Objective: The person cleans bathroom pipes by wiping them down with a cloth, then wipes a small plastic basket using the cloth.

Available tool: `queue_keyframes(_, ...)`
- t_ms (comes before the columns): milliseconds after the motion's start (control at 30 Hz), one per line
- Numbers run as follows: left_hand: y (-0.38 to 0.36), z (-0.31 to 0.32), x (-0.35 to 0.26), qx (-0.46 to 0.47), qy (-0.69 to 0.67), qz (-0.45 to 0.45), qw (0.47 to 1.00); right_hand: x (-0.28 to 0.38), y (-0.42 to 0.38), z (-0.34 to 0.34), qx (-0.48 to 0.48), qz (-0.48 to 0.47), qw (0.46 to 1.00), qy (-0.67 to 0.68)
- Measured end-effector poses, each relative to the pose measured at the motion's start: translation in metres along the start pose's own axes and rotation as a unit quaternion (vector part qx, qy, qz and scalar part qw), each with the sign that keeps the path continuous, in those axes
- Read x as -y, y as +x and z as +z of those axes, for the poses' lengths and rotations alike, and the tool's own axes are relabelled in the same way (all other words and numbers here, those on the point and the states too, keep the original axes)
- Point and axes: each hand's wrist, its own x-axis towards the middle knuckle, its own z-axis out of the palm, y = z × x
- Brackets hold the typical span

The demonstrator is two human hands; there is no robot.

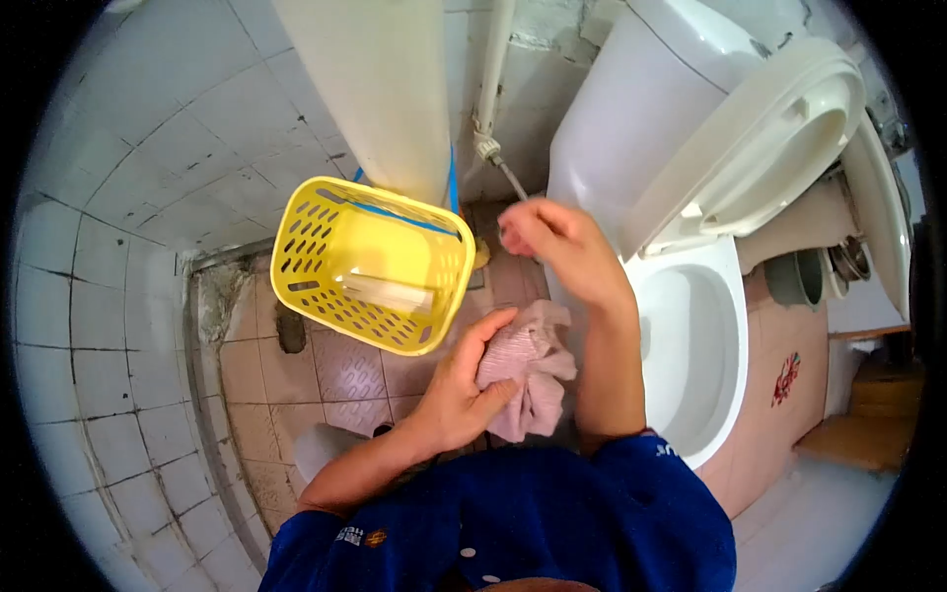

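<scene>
Two hands work low over the bathroom floor: the left hand (456,390) is clenched on a pink cloth (529,380), which bunches just right of its palm, while the right hand (557,252), loosely curled and empty, hovers above it beside the toilet (691,326)

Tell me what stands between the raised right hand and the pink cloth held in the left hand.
Nothing visible does. The right hand is raised above the pink cloth, which the left hand grips. The yellow basket sits off to the left, out of that gap.
</scene>
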Motion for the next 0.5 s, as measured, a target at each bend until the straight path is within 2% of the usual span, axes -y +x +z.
queue_keyframes(67,0.006,-0.002,-0.004,-0.021,0.001,0.039,0.999,-0.001,-0.026,0.001,-0.020,-0.061,0.995,0.076)
queue_keyframes(100,0.011,-0.004,-0.012,-0.055,-0.059,0.048,0.996,-0.007,-0.036,0.002,-0.044,-0.101,0.986,0.121)
queue_keyframes(133,0.017,-0.007,-0.019,-0.086,-0.119,0.062,0.987,-0.020,-0.045,0.008,-0.094,-0.187,0.964,0.162)
queue_keyframes(167,0.023,-0.012,-0.024,-0.097,-0.109,0.069,0.987,-0.009,-0.053,0.022,-0.180,-0.167,0.962,0.120)
queue_keyframes(200,0.032,-0.019,-0.030,-0.098,-0.106,0.089,0.985,-0.009,-0.059,0.032,-0.172,-0.265,0.944,0.097)
queue_keyframes(233,0.040,-0.025,-0.038,-0.085,-0.089,0.103,0.987,-0.009,-0.061,0.038,-0.179,-0.280,0.941,0.061)
queue_keyframes(267,0.047,-0.031,-0.045,-0.071,-0.071,0.113,0.988,-0.009,-0.059,0.036,-0.158,-0.320,0.931,-0.078)
queue_keyframes(333,0.062,-0.034,-0.056,-0.043,-0.100,0.116,0.987,0.009,-0.054,0.045,-0.146,-0.311,0.903,-0.259)
queue_keyframes(367,0.073,-0.038,-0.060,0.002,-0.055,0.159,0.986,0.003,-0.047,0.046,-0.148,-0.322,0.897,-0.263)
queue_keyframes(433,0.087,-0.053,-0.080,0.070,0.046,0.215,0.973,-0.015,-0.026,0.042,-0.190,-0.216,0.958,-0.009)
queue_keyframes(467,0.091,-0.062,-0.089,0.069,0.048,0.222,0.971,-0.002,-0.019,0.042,-0.189,-0.223,0.956,-0.012)
queue_keyframes(500,0.096,-0.070,-0.098,0.049,0.205,0.273,0.939,0.019,-0.006,0.039,-0.206,-0.203,0.954,0.074)
